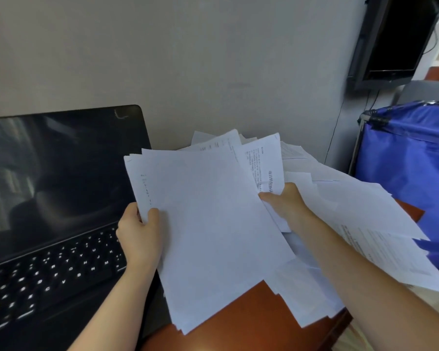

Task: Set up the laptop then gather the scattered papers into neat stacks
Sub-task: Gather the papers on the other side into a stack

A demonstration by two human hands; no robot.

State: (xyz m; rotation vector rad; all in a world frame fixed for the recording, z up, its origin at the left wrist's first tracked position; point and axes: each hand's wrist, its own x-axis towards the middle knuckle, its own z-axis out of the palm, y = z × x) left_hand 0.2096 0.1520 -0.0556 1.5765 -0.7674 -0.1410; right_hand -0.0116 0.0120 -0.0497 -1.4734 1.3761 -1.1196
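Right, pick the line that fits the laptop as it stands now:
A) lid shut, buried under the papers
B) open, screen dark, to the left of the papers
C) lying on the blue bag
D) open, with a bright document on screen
B: the laptop stands open with a dark screen and its keyboard showing, left of the papers that the left hand grips.

The laptop (61, 186) runs off the left and bottom edges, its right-hand keys hidden behind the held stack of papers (208, 236). The left hand (140, 236) shows only its thumb in front of that stack. The right hand (287, 201) has its fingers buried among the loose sheets (352, 206), which cover most of the tabletop (238, 325). The print is too blurred to read. The picture's edges cut off the blue bag (411, 173) and the monitor (395, 39).
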